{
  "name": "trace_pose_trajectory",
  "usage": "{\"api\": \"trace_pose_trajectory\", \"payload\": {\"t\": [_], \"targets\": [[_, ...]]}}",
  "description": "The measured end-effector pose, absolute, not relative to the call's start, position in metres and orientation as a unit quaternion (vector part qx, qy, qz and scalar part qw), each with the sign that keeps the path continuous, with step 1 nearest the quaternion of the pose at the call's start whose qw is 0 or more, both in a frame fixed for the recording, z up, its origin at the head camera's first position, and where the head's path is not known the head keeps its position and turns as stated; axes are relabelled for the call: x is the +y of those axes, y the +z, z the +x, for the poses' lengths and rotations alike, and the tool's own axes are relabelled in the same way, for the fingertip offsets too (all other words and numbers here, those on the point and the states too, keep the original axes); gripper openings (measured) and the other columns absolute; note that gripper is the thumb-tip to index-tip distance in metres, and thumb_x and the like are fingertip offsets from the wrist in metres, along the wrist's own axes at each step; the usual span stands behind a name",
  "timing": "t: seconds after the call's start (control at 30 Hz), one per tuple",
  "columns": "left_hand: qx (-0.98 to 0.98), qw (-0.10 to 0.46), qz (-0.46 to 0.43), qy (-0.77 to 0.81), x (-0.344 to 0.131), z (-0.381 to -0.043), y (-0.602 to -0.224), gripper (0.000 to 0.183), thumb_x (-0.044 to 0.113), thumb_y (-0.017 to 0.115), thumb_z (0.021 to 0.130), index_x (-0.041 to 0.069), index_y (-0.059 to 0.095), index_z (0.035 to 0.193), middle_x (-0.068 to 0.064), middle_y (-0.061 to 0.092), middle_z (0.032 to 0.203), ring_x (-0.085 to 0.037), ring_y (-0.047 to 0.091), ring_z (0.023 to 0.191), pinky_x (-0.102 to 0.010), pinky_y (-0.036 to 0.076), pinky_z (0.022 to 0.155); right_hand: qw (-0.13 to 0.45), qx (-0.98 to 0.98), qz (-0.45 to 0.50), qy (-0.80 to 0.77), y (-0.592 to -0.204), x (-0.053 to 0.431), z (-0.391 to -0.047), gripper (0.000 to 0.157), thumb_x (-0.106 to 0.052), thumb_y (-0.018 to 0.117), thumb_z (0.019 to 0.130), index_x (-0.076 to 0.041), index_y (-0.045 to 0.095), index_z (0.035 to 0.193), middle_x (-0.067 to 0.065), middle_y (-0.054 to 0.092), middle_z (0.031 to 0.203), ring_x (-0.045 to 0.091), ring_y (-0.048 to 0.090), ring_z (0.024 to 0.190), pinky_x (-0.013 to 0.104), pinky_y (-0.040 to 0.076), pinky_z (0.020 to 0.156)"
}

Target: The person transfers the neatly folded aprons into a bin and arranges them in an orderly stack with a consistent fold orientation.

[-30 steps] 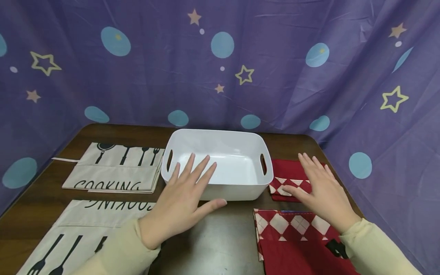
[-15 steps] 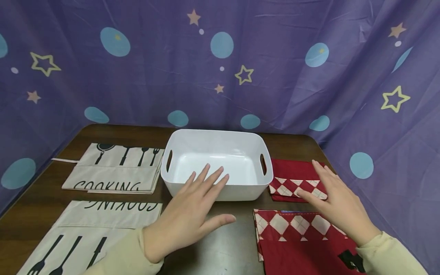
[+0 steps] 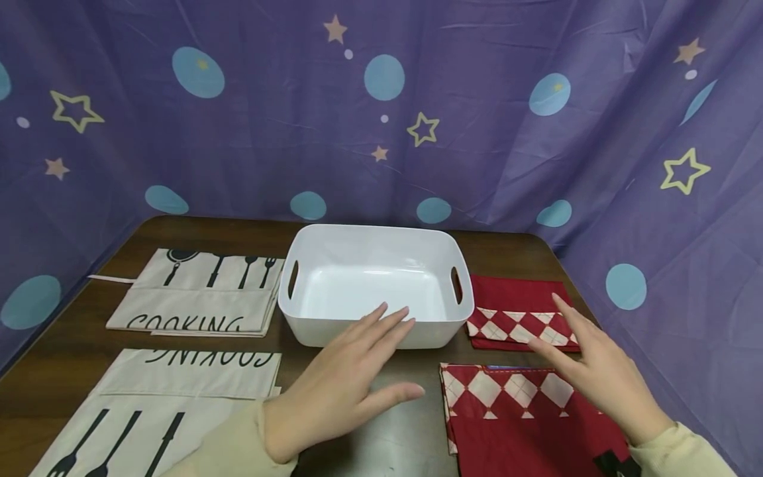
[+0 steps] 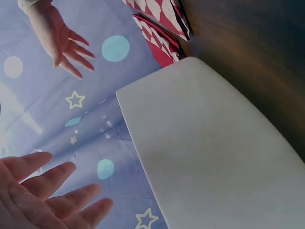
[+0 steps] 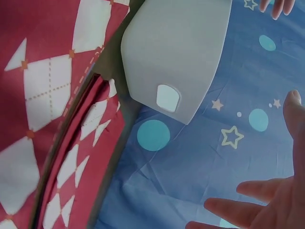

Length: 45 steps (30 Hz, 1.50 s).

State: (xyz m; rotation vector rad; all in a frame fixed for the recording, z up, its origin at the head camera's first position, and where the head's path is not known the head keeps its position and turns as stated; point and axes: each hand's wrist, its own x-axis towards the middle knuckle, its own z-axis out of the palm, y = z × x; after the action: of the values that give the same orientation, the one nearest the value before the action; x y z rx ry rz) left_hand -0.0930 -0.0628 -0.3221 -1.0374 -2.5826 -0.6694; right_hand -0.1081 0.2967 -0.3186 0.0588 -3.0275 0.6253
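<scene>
My left hand (image 3: 346, 384) hovers before the front wall of a white plastic basket (image 3: 435, 334), fingers straight and thumb spread, holding nothing. My right hand (image 3: 608, 374) is also empty, its fingers extended above two folded red cloths. The farther red cloth (image 3: 507, 291) lies right of the basket; the nearer, larger red cloth (image 3: 512, 437) has a white diamond band. In the left wrist view, the left hand's fingers (image 4: 71, 200) spread beside the basket's smooth outer wall (image 4: 205, 143). The right wrist view has the right hand (image 5: 271, 210) apart from the basket (image 5: 176, 52).
Two folded cream cloths printed with utensils and "COOKING" lie at the left: a farther one (image 3: 197, 298) with a white strap (image 3: 112, 278) and a nearer one (image 3: 179, 377). All rest on a dark brown table (image 3: 501, 248). A purple curtain (image 3: 268, 99) hangs behind.
Both hands have drawn back towards the front edge of the view and shifted right. My left fingers have come away from over the basket's inside. Basket and cloths stay put.
</scene>
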Motion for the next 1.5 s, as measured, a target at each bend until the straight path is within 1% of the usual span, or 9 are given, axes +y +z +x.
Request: {"api": "trace_pose_trajectory", "payload": {"t": [0.33, 0.47, 0.57, 0.7, 0.9, 1.1, 1.33, 1.43, 1.5], "targets": [[-0.888, 0.102, -0.367, -0.258, -0.05, -0.094, -0.33, 0.071, 0.059, 0.056, 0.094, 0.012, 0.049, 0.147, -0.001, 0.05, 0.149, -0.022, 0.046, 0.138, -0.042, 0.045, 0.11, 0.011, -0.971, 0.007, 0.237, -0.339, 0.308, -0.1, 0.082, -0.053, 0.059, 0.095, -0.017, 0.023, 0.159, 0.031, 0.031, 0.155, 0.056, 0.037, 0.134, 0.071, 0.038, 0.093], [-0.885, 0.085, -0.365, -0.275, -0.044, -0.095, -0.334, 0.069, 0.058, 0.057, 0.094, 0.013, 0.051, 0.145, -0.001, 0.052, 0.147, -0.021, 0.048, 0.136, -0.041, 0.047, 0.107, 0.012, -0.968, 0.006, 0.249, -0.347, 0.311, -0.097, 0.079, -0.049, 0.058, 0.097, -0.013, 0.023, 0.158, 0.034, 0.029, 0.154, 0.051, 0.056, 0.117, 0.064, 0.046, 0.088], [-0.885, 0.067, -0.359, -0.29, -0.04, -0.095, -0.336, 0.068, 0.059, 0.056, 0.094, 0.015, 0.051, 0.145, 0.001, 0.053, 0.145, -0.018, 0.049, 0.133, -0.04, 0.049, 0.105, 0.014, -0.968, 0.0, 0.252, -0.352, 0.313, -0.096, 0.078, -0.048, 0.058, 0.097, -0.011, 0.025, 0.157, 0.033, 0.033, 0.153, 0.049, 0.059, 0.111, 0.062, 0.048, 0.085], [-0.886, 0.029, -0.342, -0.311, -0.035, -0.096, -0.337, 0.068, 0.062, 0.055, 0.093, 0.019, 0.051, 0.145, 0.003, 0.052, 0.145, -0.015, 0.048, 0.133, -0.042, 0.05, 0.104, 0.023, -0.963, -0.006, 0.267, -0.358, 0.313, -0.095, 0.075, -0.047, 0.059, 0.097, -0.008, 0.031, 0.155, 0.032, 0.042, 0.147, 0.052, 0.047, 0.126, 0.065, 0.045, 0.09], [-0.881, -0.008, -0.324, -0.343, -0.029, -0.096, -0.342, 0.066, 0.06, 0.055, 0.094, 0.022, 0.047, 0.148, 0.002, 0.051, 0.146, -0.017, 0.048, 0.134, -0.047, 0.047, 0.107, 0.029, -0.957, -0.012, 0.287, -0.366, 0.313, -0.093, 0.072, -0.045, 0.059, 0.097, -0.004, 0.036, 0.151, 0.032, 0.049, 0.14, 0.048, 0.048, 0.127, 0.065, 0.046, 0.093], [-0.874, -0.036, -0.309, -0.373, -0.023, -0.096, -0.348, 0.066, 0.058, 0.055, 0.095, 0.017, 0.049, 0.147, -0.001, 0.052, 0.147, -0.02, 0.046, 0.137, -0.048, 0.041, 0.112, 0.024, -0.954, -0.023, 0.297, -0.373, 0.315, -0.091, 0.07, -0.045, 0.057, 0.099, -0.002, 0.036, 0.151, 0.03, 0.049, 0.142, 0.046, 0.051, 0.125, 0.064, 0.045, 0.094], [-0.871, -0.06, -0.291, -0.391, -0.018, -0.096, -0.354, 0.069, 0.058, 0.055, 0.095, 0.015, 0.045, 0.149, 0.002, 0.05, 0.149, -0.024, 0.043, 0.14, -0.05, 0.038, 0.114, 0.024, -0.949, -0.039, 0.311, -0.379, 0.319, -0.09, 0.07, -0.043, 0.057, 0.099, -0.001, 0.034, 0.151, 0.03, 0.049, 0.143, 0.048, 0.045, 0.13, 0.064, 0.043, 0.097], [-0.87, -0.07, -0.284, -0.398, -0.016, -0.096, -0.357, 0.07, 0.057, 0.055, 0.095, 0.015, 0.044, 0.15, 0.002, 0.05, 0.149, -0.023, 0.043, 0.14, -0.049, 0.038, 0.114, 0.029, -0.95, -0.048, 0.307, -0.382, 0.322, -0.09, 0.069, -0.042, 0.057, 0.099, 0.001, 0.036, 0.149, 0.029, 0.052, 0.139, 0.045, 0.048, 0.127, 0.056, 0.047, 0.097], [-0.869, -0.08, -0.278, -0.402, -0.014, -0.097, -0.359, 0.07, 0.057, 0.056, 0.095, 0.014, 0.045, 0.149, 0.002, 0.05, 0.149, -0.022, 0.044, 0.139, -0.049, 0.039, 0.114, 0.032, -0.951, -0.056, 0.303, -0.385, 0.325, -0.089, 0.069, -0.043, 0.057, 0.099, 0.001, 0.036, 0.148, 0.027, 0.053, 0.139, 0.042, 0.05, 0.125, 0.038, 0.05, 0.095]]}}
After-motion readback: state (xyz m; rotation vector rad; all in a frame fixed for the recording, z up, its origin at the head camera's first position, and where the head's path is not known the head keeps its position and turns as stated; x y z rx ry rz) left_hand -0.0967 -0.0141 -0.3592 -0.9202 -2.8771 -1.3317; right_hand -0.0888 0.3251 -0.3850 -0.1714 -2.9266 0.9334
